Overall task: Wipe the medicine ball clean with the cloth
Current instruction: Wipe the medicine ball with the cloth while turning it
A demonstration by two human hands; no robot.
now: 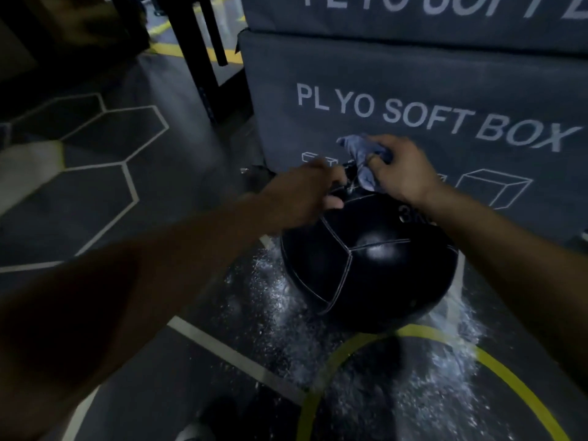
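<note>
A black medicine ball (369,265) with grey seams and a "3K" mark sits on the dark gym floor, lower right of centre. A blue-grey cloth (361,160) is bunched above the ball's far top. My right hand (404,168) grips the cloth there. My left hand (305,192) reaches to the ball's upper left edge with fingers curled over something dark at the top of the ball; what they hold is blurred.
A grey soft plyo box (445,90) marked "PLYO SOFT BOX" stands right behind the ball, another stacked on it. A black rack post (203,58) stands at the back left. The floor (318,345) around the ball is wet and glistening, with yellow and white lines.
</note>
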